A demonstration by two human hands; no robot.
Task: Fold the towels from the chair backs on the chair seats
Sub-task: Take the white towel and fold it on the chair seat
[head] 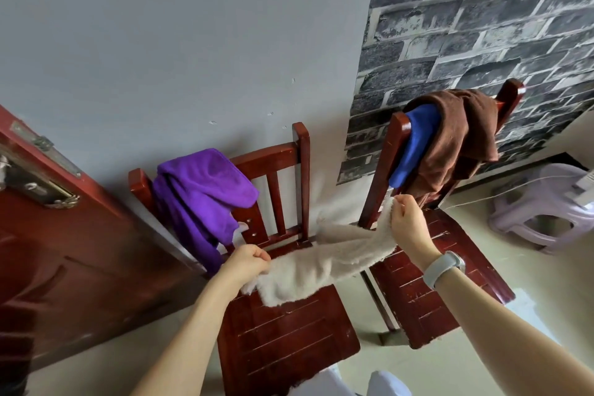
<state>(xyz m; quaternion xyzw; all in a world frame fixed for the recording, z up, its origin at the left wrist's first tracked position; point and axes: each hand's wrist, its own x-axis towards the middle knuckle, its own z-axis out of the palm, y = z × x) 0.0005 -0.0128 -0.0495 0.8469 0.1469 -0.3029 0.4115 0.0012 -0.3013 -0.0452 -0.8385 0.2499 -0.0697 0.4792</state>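
Two chairs face us; over the left chair's seat we stretch the beige towel, its long axis running from low left up to the right. Our left hand pinches its lower end above that seat, while our right hand grips the raised end beyond the seat's right edge

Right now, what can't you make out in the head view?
- Beige towel: far end motion-blurred, outline unclear; the corners are bunched inside the left hand and right hand.
- Blue towel: mostly covered by the brown towel.
- Left chair: seat front cut off by the bottom edge.
- Purple towel: back side hidden behind the chair back.
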